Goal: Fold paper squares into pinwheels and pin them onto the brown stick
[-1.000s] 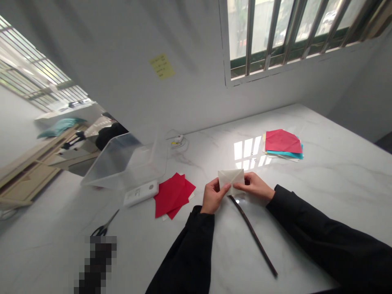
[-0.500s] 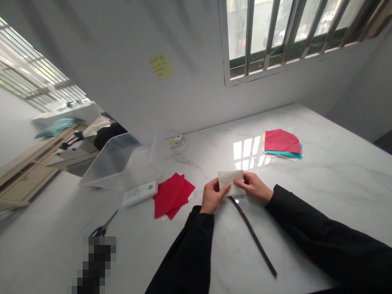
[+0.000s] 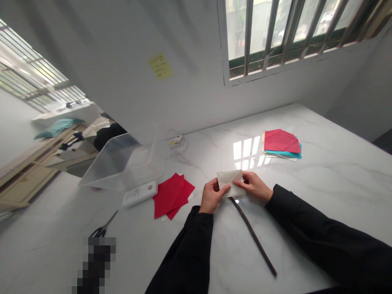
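Note:
A cream-white piece of folded paper [image 3: 228, 177], shaped like a small envelope, is held up between both hands above the marble-patterned table. My left hand [image 3: 212, 196] pinches its left side, thumb across the front. At the right edge, my right hand [image 3: 252, 185] grips it with the thumb laid on the front face; the fingers behind are mostly hidden. A thin dark stick [image 3: 252, 234] lies on the table, its upper end passing out of sight behind the paper. To the left rest several sheets of red paper [image 3: 171, 196] with white edges beneath.
A clear plastic bin [image 3: 122, 163] stands at the left, with a white rectangular device [image 3: 140, 193] before it. Scissors [image 3: 104, 228] lie nearer. A stack of coloured paper [image 3: 281, 141] sits at the back right. On the wall hangs a yellow note [image 3: 161, 66].
The folded paper and both hands have shifted very slightly, with the paper tilted a touch. The stick and everything else on the table stay where they were.

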`<state>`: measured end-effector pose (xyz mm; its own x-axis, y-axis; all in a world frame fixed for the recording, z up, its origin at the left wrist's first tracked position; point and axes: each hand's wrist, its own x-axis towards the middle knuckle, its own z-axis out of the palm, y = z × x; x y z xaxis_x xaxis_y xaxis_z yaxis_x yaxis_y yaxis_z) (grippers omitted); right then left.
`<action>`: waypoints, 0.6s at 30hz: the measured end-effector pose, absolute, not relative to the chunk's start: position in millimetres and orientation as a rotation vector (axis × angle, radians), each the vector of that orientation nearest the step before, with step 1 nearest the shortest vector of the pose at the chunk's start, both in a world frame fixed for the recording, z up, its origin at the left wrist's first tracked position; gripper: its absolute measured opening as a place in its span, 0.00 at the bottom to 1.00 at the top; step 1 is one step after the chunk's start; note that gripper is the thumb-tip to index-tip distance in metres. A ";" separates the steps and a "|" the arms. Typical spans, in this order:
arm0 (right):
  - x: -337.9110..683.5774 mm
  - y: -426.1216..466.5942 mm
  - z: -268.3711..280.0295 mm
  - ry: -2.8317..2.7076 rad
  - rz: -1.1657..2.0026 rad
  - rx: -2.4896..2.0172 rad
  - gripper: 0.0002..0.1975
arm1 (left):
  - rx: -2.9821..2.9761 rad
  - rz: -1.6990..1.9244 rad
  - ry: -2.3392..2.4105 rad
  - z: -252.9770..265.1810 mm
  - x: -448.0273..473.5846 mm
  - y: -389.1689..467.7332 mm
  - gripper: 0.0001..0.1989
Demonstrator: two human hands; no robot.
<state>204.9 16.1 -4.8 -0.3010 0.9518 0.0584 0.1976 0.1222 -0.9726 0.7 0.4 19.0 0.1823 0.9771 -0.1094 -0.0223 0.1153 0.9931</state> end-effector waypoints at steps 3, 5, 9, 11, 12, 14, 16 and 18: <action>205.1 16.2 -4.2 -1.646 1.244 -1.141 0.23 | 1.180 0.982 1.126 18.8 -0.6 1.0 0.25; 205.3 16.4 -4.4 -1.658 1.242 -1.143 0.23 | 1.175 0.961 1.141 18.7 -1.5 1.6 0.24; 205.2 16.9 -6.1 -1.671 1.231 -1.146 0.22 | 1.175 0.951 1.172 19.1 -2.1 2.2 0.24; 204.8 17.1 -6.6 -1.677 1.216 -1.152 0.22 | 1.180 0.954 1.184 19.3 -1.9 2.2 0.23; 204.6 17.1 -6.4 -1.682 1.207 -1.155 0.22 | 1.181 0.956 1.188 19.4 -1.8 2.1 0.23; 204.0 16.9 -5.4 -1.693 1.184 -1.162 0.21 | 1.184 0.955 1.195 19.2 -1.5 1.9 0.23; 203.4 16.6 -3.8 -1.710 1.158 -1.171 0.20 | 1.192 0.952 1.205 18.6 -1.4 1.7 0.23; 202.8 16.2 -2.6 -1.723 1.143 -1.169 0.19 | 1.206 0.951 1.219 17.4 -1.6 1.7 0.23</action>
<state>202.8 16.2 -2.6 -0.3036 0.9480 0.0951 0.2805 0.1843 -0.9420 -1.6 1.7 17.4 0.1416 0.9763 -0.1634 0.0792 0.1534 0.9850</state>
